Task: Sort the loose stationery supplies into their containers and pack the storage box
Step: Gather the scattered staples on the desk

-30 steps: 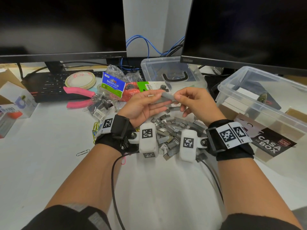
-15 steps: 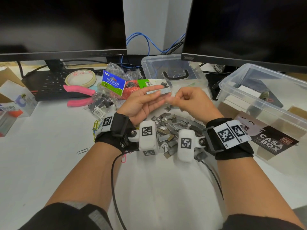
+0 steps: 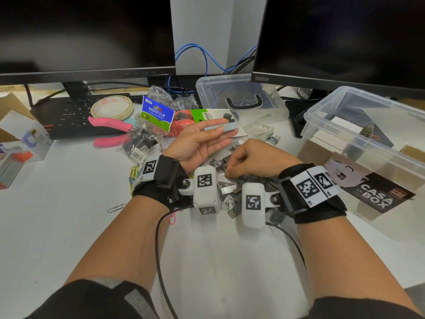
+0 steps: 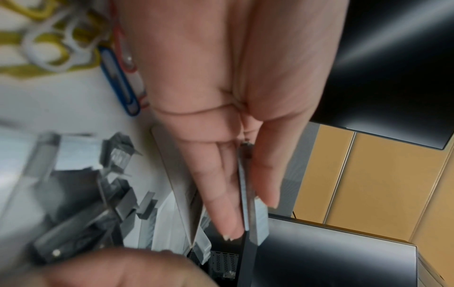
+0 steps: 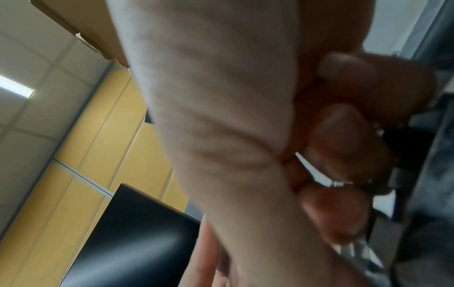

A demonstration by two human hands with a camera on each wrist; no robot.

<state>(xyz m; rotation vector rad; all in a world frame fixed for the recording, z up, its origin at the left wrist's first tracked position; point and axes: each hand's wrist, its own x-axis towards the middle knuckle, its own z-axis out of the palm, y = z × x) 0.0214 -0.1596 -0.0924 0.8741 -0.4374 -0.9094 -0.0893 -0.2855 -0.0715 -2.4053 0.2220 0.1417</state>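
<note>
My left hand (image 3: 226, 132) is raised palm-up over the desk and pinches a grey staple strip (image 3: 215, 128) between thumb and fingers; the left wrist view shows the same strip (image 4: 248, 194) lying along the fingers. A pile of loose staple strips (image 3: 227, 193) lies on the white desk between my wrists. My right hand (image 3: 230, 166) is down on that pile with its fingers (image 5: 343, 147) curled, and a metal glint shows between the fingertips. The clear storage box (image 3: 391, 162) stands open at the right.
A clear lid with a black handle (image 3: 239, 97) lies behind the hands. Around my left hand are a binder clip bag (image 3: 158, 113), pink pliers (image 3: 110, 124), a tape roll (image 3: 112, 107) and coloured paper clips (image 3: 133, 178). Keyboard (image 3: 69, 116) and two monitors stand at the back; small boxes (image 3: 20, 143) far left.
My right hand let go of the strip it shared with the left and dropped onto the staple pile. The left hand kept the strip and lifted slightly.
</note>
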